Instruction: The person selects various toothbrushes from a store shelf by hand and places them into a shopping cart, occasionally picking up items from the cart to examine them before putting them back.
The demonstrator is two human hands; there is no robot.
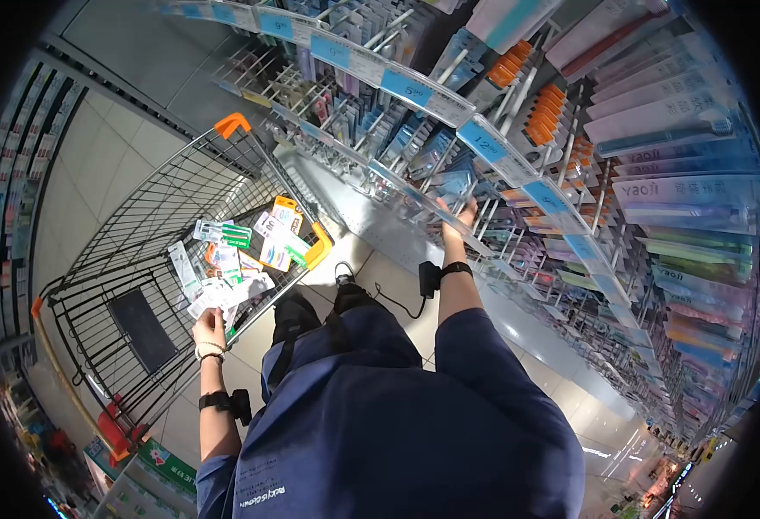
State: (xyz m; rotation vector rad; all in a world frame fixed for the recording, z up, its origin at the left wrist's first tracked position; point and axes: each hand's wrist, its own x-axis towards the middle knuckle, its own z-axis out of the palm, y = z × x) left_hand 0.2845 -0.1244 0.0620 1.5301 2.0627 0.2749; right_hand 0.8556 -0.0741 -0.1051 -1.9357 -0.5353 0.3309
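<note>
Left hand (210, 329) over cart (151, 233), fingers clutching packs (224, 294). More packets (263, 242) piled inside. Right hand (459, 216) at shelf (518, 233); finger state unclear.

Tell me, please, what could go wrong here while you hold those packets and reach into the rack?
The left hand holds a loose fan of packets over the cart; one could slip out, perhaps to the floor beside it. The right hand reaches among crowded hanging packs on the shelf, so neighbouring ones might get knocked off their hooks.
</note>
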